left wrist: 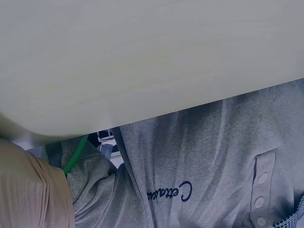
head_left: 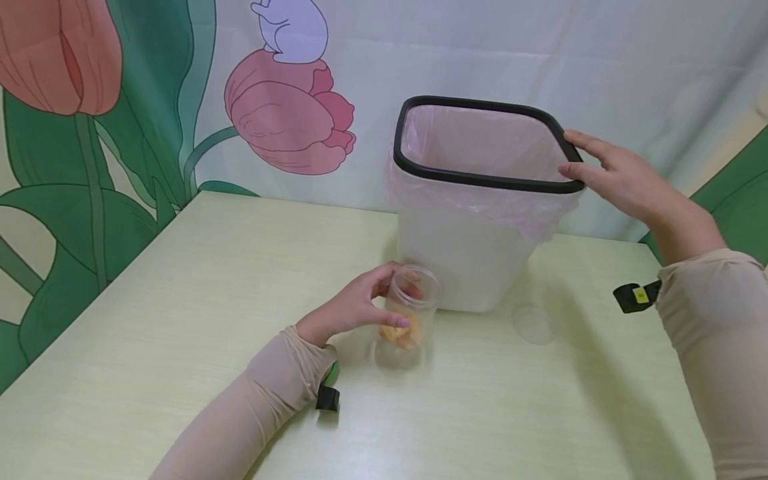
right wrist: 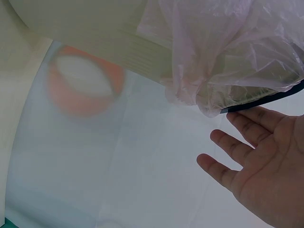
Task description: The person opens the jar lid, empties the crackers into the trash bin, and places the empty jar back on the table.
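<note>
In the head view my left hand [head_left: 354, 303] grips a clear plastic jar [head_left: 425, 317], thumb across the near side and fingers round the back. Crumpled yellow-orange pieces [head_left: 401, 331] lie inside the jar, whose top is uncovered. Just behind it stands a pale trash bin [head_left: 462, 257] with a pink plastic bag [head_left: 480, 203] folded over its sides and a black rim frame [head_left: 480, 177] on top. At the rim's right corner rests my right hand [head_left: 630, 177], fingers extended. The right wrist view shows its fingertips [right wrist: 235, 116] at the frame's underside.
A clear round disc [head_left: 533, 325] lies on the pale table [head_left: 192, 320] to the right of the bin. Behind the table hangs a cloth [head_left: 372, 40] printed with tulips. The left wrist view shows a sleeve [left wrist: 33, 185], the table's edge and grey clothing [left wrist: 213, 161].
</note>
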### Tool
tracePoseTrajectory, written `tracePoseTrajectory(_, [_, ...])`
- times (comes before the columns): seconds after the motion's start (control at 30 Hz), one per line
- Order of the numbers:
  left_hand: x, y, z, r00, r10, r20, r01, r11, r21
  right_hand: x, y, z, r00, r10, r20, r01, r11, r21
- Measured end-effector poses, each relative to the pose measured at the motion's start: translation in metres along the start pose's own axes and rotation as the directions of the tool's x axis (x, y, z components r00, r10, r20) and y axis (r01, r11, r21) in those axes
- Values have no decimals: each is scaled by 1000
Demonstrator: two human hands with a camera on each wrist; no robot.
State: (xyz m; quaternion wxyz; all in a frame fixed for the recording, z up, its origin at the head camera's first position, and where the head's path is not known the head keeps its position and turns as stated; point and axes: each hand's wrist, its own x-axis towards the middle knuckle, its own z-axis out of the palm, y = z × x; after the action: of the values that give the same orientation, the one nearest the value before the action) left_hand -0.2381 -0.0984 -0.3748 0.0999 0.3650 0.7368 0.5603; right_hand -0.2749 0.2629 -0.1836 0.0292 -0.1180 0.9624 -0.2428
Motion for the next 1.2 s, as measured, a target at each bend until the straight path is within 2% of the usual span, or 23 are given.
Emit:
tracePoseTrajectory(0.57, [-3, 9, -7, 998, -22, -57, 20, 999, -39, -1, -1, 2, 1000, 2, 3, -2, 1000, -10])
tracePoseTrajectory(1.2, [-5, 21, -22, 985, 6, -174, -17, 998, -60, -1, 0, 2, 1000, -10, -8, 10, 1000, 9])
